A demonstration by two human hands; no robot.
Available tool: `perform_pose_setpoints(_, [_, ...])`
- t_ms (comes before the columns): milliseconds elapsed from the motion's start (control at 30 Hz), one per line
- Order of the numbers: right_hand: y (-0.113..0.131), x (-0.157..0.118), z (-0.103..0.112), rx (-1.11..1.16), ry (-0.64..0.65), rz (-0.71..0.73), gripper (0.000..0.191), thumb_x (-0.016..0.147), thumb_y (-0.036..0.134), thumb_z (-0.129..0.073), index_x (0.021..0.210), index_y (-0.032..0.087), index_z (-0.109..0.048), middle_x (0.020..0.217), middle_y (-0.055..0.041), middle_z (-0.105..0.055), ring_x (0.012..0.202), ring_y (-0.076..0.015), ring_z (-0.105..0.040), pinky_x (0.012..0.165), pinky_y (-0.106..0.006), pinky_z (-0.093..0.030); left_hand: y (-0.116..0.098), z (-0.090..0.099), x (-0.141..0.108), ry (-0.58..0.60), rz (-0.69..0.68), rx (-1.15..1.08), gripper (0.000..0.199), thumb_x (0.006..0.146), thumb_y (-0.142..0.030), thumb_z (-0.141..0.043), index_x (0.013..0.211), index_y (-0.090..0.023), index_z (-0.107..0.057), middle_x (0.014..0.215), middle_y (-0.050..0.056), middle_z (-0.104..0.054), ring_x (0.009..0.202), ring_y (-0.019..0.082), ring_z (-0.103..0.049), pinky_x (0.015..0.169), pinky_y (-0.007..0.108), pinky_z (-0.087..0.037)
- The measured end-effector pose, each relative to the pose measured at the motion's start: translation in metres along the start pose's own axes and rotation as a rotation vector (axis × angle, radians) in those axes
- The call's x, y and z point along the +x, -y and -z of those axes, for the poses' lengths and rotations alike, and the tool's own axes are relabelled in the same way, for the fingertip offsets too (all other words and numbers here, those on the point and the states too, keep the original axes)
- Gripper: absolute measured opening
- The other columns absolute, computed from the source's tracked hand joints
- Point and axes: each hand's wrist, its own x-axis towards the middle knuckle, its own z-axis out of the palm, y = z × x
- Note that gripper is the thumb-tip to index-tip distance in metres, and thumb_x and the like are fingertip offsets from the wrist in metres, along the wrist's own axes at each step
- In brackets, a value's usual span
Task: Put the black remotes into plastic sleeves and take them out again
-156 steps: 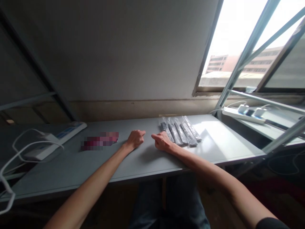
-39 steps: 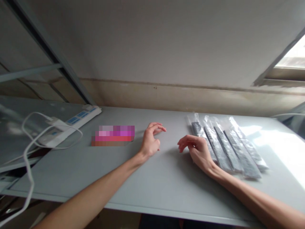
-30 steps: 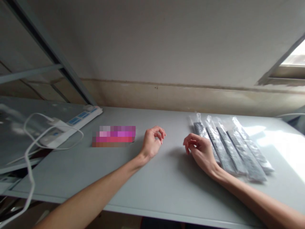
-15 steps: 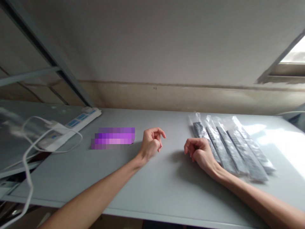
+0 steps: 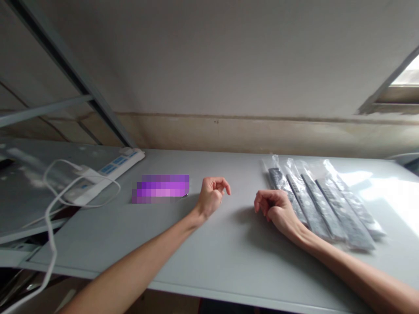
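My left hand (image 5: 212, 197) hovers above the middle of the grey table (image 5: 209, 257), its fingers loosely bent and apart from the thumb, holding nothing. To its left lies a purple object (image 5: 163, 187), pixelated so that its kind does not show. My right hand (image 5: 273, 207) is half curled, with a gap between fingers and thumb and nothing visible in it. Just right of that hand, several long, slim dark items in clear plastic bags (image 5: 327, 205) lie side by side at a slant. The hand and wrist overlap the nearest bags in view; whether they touch cannot be told.
At the left, a white power strip (image 5: 108, 174) with blue sockets carries a plugged-in charger and a looped white cable (image 5: 50, 235). A metal frame post (image 5: 108, 120) rises behind it. The wall (image 5: 222, 135) borders the table's back; sunlight falls at the right.
The whole view has shifted slightly, so things appear a little further right. Both hands keep nearly the same pose and nothing on the table has been moved.
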Motion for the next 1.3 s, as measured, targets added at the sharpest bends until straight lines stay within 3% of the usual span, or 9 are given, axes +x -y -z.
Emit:
perform_pose_setpoints(167, [-0.004, 0.001, 0.001, -0.032, 0.045, 0.014, 0.032, 0.04, 0.023, -0.04, 0.058, 0.021, -0.067, 0.046, 0.0042, -0.043, 0.049, -0.0133, -0.038, 0.052, -0.028, -0.025, 0.002, 0.001, 0.002, 0.065, 0.016, -0.009, 0.026, 0.045, -0.023, -0.042, 0.059, -0.018, -0.063, 0.042, -0.007, -0.036, 0.038, 0.008, -0.026, 0.041, 0.022, -0.02])
perform_pose_setpoints(300, [-0.009, 0.001, 0.002, -0.054, 0.065, 0.027, 0.032, 0.042, 0.02, -0.043, 0.062, 0.02, -0.069, 0.049, 0.0039, -0.046, 0.052, -0.0139, -0.039, 0.053, -0.028, -0.026, 0.003, 0.002, 0.005, 0.088, 0.041, -0.011, 0.029, 0.043, -0.022, -0.043, 0.062, -0.019, -0.065, 0.041, -0.005, -0.045, 0.035, 0.01, -0.033, 0.036, 0.022, -0.023])
perform_pose_setpoints(433, [-0.012, 0.002, 0.003, -0.051, 0.076, 0.029, 0.032, 0.042, 0.019, -0.044, 0.063, 0.021, -0.068, 0.05, 0.0034, -0.048, 0.053, -0.0148, -0.042, 0.054, -0.029, -0.027, 0.003, 0.001, 0.006, 0.12, 0.028, -0.031, 0.026, 0.046, -0.022, -0.043, 0.061, -0.018, -0.064, 0.04, -0.002, -0.052, 0.034, 0.01, -0.036, 0.038, 0.022, -0.026])
perform_pose_setpoints(800, [-0.007, 0.001, 0.003, -0.066, 0.078, 0.039, 0.03, 0.046, 0.019, -0.044, 0.064, 0.02, -0.067, 0.052, 0.0026, -0.051, 0.054, -0.0146, -0.044, 0.054, -0.029, -0.028, 0.007, 0.003, 0.009, 0.168, -0.039, -0.014, 0.025, 0.051, -0.021, -0.044, 0.06, -0.017, -0.067, 0.038, -0.005, -0.046, 0.037, 0.008, -0.032, 0.048, 0.023, -0.027])
perform_pose_setpoints(933, [-0.009, 0.003, 0.002, -0.106, 0.034, 0.087, 0.027, 0.054, 0.016, -0.043, 0.069, 0.02, -0.066, 0.055, 0.0022, -0.054, 0.055, -0.015, -0.047, 0.054, -0.028, -0.031, 0.004, 0.006, 0.012, 0.258, -0.001, 0.024, 0.027, 0.051, -0.022, -0.045, 0.063, -0.017, -0.068, 0.04, -0.004, -0.049, 0.039, 0.009, -0.035, 0.048, 0.023, -0.028])
perform_pose_setpoints(1033, [-0.007, 0.001, 0.0, -0.274, -0.045, 0.239, 0.031, 0.068, 0.009, -0.044, 0.081, 0.02, -0.069, 0.071, -0.0006, -0.061, 0.064, -0.0163, -0.054, 0.061, -0.029, -0.039, 0.001, 0.009, 0.015, 0.317, 0.021, 0.059, 0.029, 0.051, -0.023, -0.045, 0.065, -0.017, -0.069, 0.041, -0.004, -0.05, 0.038, 0.01, -0.036, 0.047, 0.023, -0.028])
perform_pose_setpoints(1167, [-0.001, 0.0, 0.006, -0.65, -0.097, 0.505, 0.05, 0.081, 0.003, -0.045, 0.12, 0.023, -0.071, 0.111, -0.0098, -0.066, 0.102, -0.0255, -0.064, 0.086, -0.038, -0.052, 0.001, 0.012, 0.015, 0.33, 0.027, 0.077, 0.032, 0.05, -0.023, -0.045, 0.068, -0.017, -0.07, 0.042, -0.004, -0.051, 0.038, 0.01, -0.036, 0.046, 0.023, -0.029])
perform_pose_setpoints(1300, [-0.002, 0.007, 0.03, -1.044, -0.249, 0.504, 0.049, 0.09, 0.008, -0.049, 0.134, 0.022, -0.065, 0.13, -0.016, -0.062, 0.116, -0.0344, -0.059, 0.096, -0.048, -0.051, 0.002, 0.011, 0.015, 0.341, 0.029, 0.066, 0.032, 0.05, -0.022, -0.045, 0.069, -0.017, -0.07, 0.042, -0.004, -0.051, 0.039, 0.01, -0.036, 0.045, 0.023, -0.028])
